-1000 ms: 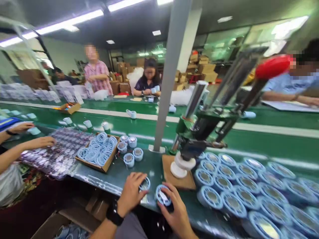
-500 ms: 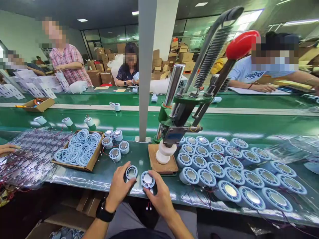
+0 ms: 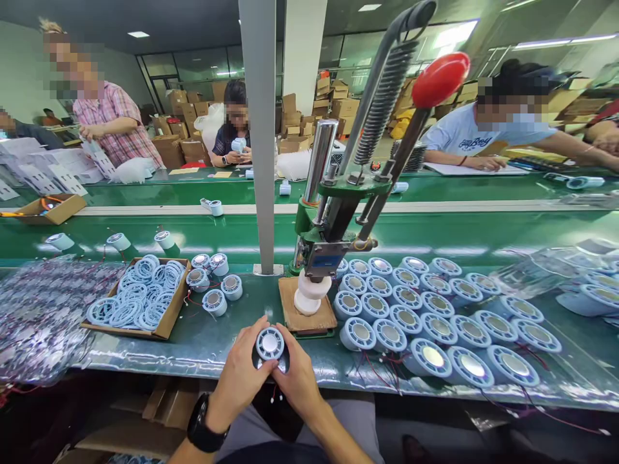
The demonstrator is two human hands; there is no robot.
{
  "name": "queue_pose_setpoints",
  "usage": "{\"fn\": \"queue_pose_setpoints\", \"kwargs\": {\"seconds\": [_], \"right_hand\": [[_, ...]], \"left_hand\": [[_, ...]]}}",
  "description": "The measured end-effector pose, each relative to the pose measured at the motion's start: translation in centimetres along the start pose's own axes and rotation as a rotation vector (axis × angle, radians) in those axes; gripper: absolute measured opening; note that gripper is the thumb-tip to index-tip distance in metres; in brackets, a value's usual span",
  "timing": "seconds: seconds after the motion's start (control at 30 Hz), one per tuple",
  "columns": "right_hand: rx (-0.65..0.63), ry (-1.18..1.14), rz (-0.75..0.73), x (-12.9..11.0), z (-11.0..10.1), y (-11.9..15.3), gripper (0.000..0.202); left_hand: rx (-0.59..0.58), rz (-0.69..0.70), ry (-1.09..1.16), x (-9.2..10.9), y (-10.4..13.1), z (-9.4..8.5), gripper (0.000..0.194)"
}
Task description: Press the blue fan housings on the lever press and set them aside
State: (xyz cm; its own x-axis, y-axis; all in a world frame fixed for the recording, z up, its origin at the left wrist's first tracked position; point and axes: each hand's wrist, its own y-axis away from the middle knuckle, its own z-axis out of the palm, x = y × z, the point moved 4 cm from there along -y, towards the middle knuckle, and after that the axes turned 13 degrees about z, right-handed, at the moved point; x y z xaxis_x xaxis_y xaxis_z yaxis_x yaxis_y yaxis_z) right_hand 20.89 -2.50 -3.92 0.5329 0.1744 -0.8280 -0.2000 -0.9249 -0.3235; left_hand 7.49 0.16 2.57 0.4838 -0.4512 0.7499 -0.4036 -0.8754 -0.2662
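A light-blue round housing [image 3: 269, 343] with a silver disc in its middle is held at the front edge of the bench. My left hand [image 3: 241, 372] curls around its left side, and my right hand [image 3: 298, 374] grips the right side, thumbs meeting below. Thin wires with small white plugs [image 3: 275, 398] dangle under it. A light-blue ring lies around its top face; whether it is fully seated I cannot tell. Just beyond my hands stands a green hand press with a red-knobbed lever [image 3: 440, 80] and a white pressing head [image 3: 312, 291] above a wooden base [image 3: 286, 303].
Many similar housings [image 3: 438, 327] stand in rows on the right. A cardboard box [image 3: 170, 320] of light-blue rings and a few ringless housings [image 3: 214, 301] are on the left, beside bagged wired parts [image 3: 43, 309]. A grey post [image 3: 261, 142] rises behind; several people work across the green conveyor.
My left hand has brought its light-blue ring over to the housing in my right hand. Both hands now close around that one housing. The view has shifted slightly right.
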Motion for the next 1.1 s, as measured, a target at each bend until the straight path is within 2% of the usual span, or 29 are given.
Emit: {"fn": "queue_pose_setpoints", "kwargs": {"seconds": [0.13,0.27,0.37,0.43,0.5,0.53,0.63,0.67,0.7,0.73,0.77,0.83,0.9,0.97,1.1], "right_hand": [[0.000,0.000,0.022,0.1,0.1,0.0,0.066],[-0.025,0.015,-0.012,0.3,0.4,0.0,0.064],[-0.121,0.129,-0.091,-0.8,-1.0,-0.8,0.059],[-0.215,0.234,-0.195,-3.2,-4.0,-2.1,0.056],[-0.162,0.303,-0.323,-7.3,-9.3,-4.6,0.049],[-0.052,0.323,-0.385,-9.8,-12.6,-6.3,0.045],[0.429,0.386,-0.540,-17.5,-21.9,-13.0,0.034],[0.560,0.387,-0.554,-19.5,-24.2,-15.6,0.038],[0.628,0.358,-0.544,-21.0,-25.9,-18.3,0.045],[0.644,0.316,-0.512,-21.9,-26.9,-20.9,0.055],[0.607,0.259,-0.462,-22.4,-27.4,-23.4,0.066],[0.455,0.137,-0.355,-22.4,-27.1,-27.1,0.085],[0.344,0.002,-0.300,-21.8,-26.0,-28.8,0.091],[0.322,-0.136,-0.314,-21.2,-25.3,-29.0,0.081],[0.392,-0.317,-0.351,-20.7,-25.1,-28.2,0.039]], "left_hand": [[0.086,-0.042,0.039,-0.4,0.5,0.6,0.066],[0.157,-0.015,0.046,-1.1,1.5,2.3,0.063],[0.191,0.026,0.034,-1.7,2.1,3.4,0.056],[0.181,0.001,0.039,-2.0,1.7,3.3,0.054],[0.142,-0.044,0.058,-2.0,0.3,2.5,0.053],[0.124,-0.053,0.070,-1.8,-0.8,1.9,0.052],[0.119,-0.010,0.113,-0.4,-4.9,0.1,0.053],[0.123,0.018,0.140,0.2,-6.3,-0.1,0.052],[0.120,0.041,0.175,0.7,-7.6,0.0,0.052],[0.112,0.057,0.215,1.1,-8.7,0.3,0.051],[0.101,0.066,0.253,1.5,-9.6,0.8,0.051],[0.093,0.063,0.306,1.8,-10.7,1.8,0.048],[0.124,0.049,0.323,1.6,-11.2,2.6,0.048],[0.167,0.041,0.341,1.2,-11.2,3.1,0.053],[0.163,0.072,0.570,1.2,-11.5,4.7,0.063]]}}
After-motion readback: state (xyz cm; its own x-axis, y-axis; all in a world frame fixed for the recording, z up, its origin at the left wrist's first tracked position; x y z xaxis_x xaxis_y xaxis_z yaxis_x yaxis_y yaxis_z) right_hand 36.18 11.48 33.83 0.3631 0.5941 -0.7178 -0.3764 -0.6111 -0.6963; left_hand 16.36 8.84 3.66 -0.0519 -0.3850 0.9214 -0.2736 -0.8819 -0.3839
